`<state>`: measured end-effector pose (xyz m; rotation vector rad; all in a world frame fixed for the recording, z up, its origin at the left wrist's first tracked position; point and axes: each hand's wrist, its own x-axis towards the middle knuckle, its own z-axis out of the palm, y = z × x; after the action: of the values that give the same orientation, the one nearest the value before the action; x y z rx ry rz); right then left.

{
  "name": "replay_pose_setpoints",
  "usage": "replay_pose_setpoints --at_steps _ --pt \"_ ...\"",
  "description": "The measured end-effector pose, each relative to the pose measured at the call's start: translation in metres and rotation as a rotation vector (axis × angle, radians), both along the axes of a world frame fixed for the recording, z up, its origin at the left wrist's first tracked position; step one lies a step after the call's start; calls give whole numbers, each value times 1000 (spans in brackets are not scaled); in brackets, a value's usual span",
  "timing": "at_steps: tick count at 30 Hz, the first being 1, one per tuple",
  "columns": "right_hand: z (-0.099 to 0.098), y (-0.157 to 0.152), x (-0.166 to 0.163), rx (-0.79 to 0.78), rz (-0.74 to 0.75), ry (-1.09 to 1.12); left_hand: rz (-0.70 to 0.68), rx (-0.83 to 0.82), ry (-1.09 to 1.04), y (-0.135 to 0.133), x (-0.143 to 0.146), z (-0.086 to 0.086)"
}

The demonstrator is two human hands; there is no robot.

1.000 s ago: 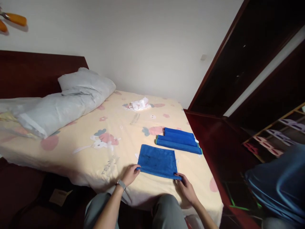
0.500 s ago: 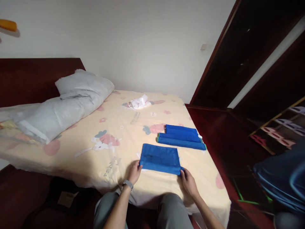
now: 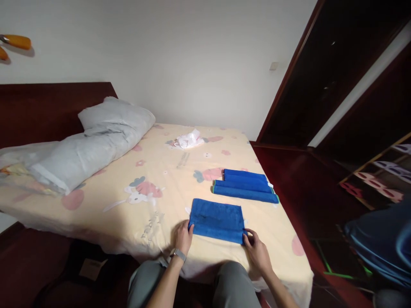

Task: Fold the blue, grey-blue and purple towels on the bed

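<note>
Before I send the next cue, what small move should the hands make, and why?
I'd probably turn the near edge over once more, away from the body: the left hand and right hand are at the near corners of the blue cloth, where a folded strip shows, while the rest lies flat beyond it.

L wrist wears a grey watch-type strap [image 3: 180, 255]. Trousers [image 3: 235, 282] are plain grey-green. L hand [image 3: 184, 238] & R hand [image 3: 257, 252] are bare, forearms [image 3: 166, 285] ditto.
</note>
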<state>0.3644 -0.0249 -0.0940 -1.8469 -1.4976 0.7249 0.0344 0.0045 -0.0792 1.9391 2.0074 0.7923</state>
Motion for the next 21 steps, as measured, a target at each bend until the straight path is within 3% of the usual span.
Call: replay_pose_setpoints --at_steps 4,7,9,11,13,15,21 --pt "-5 0 -5 161 -44 -208 67 28 38 2 1 -3" --pt "-5 -2 -8 330 -75 -357 47 138 99 1 8 1" --pt "-2 -4 -12 416 -9 -395 -77 233 136 -3 17 5" --pt "2 -6 -19 464 162 -417 -295 278 177 -10 29 9" --pt "6 -8 -27 462 351 -445 -508 263 230 -16 39 10" --pt "6 -8 -31 434 460 -472 -634 211 273 -19 43 8" --pt "-8 -5 -9 377 534 -505 -648 117 278 -10 20 -4"
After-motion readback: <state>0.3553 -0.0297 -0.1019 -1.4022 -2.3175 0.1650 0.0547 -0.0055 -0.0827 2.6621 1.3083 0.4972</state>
